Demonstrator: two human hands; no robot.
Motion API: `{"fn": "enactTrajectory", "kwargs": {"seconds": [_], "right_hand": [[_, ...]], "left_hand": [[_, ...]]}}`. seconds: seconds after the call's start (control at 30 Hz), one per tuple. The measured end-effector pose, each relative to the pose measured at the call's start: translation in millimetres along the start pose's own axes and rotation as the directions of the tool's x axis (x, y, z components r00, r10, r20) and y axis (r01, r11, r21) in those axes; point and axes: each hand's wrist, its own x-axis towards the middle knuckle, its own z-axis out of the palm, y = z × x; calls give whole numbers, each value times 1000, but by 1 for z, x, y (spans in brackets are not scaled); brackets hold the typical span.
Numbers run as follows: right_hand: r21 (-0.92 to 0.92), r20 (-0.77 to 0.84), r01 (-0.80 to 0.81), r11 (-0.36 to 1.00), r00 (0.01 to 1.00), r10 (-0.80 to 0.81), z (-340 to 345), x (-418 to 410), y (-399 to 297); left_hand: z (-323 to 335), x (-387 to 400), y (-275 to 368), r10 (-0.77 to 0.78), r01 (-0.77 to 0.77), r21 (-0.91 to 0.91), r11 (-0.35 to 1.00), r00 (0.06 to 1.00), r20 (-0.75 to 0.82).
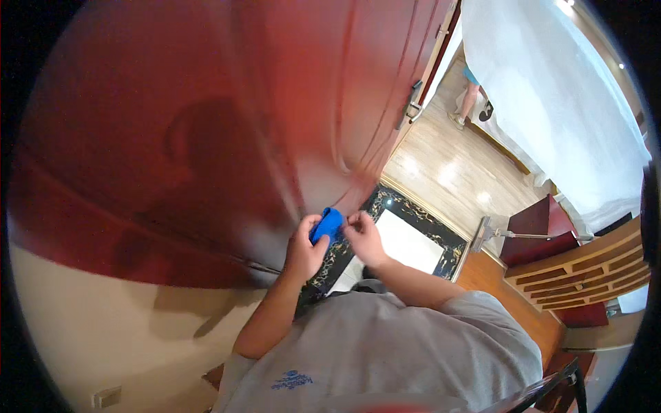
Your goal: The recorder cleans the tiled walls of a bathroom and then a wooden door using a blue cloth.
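Note:
My left hand [308, 254] grips a folded blue cloth [328, 226], with the thumb on its near side. Close by on the right, my right hand [365, 240] has its fingers curled at the cloth's edge; whether they pinch anything is hidden. Both hands are in front of my body, by the lower part of a glossy dark red panelled door [289, 103]. A shadow falls across the door's surface. Its lever handle [410, 106] sits on the right-hand edge, well above my hands.
Black patterned stone borders a white floor panel [408, 240] below my hands. Beyond the doorway, a flat mop [483, 235] lies near a wooden rack [578, 273]. White sheeting [552, 98] hangs at the upper right, and another person's leg [469, 100] shows beside it.

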Motion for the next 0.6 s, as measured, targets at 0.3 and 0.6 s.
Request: {"fn": "enactTrajectory", "kwargs": {"seconds": [0.3,0.6], "right_hand": [[482,510,-233,844,858,-54,-34,40,14],[186,491,633,751,603,-629,-27,151,-71]], "left_hand": [[71,75,43,-132,108,269,957,989,73],[60,79,145,597,-377,686,622,795,-104]]}}
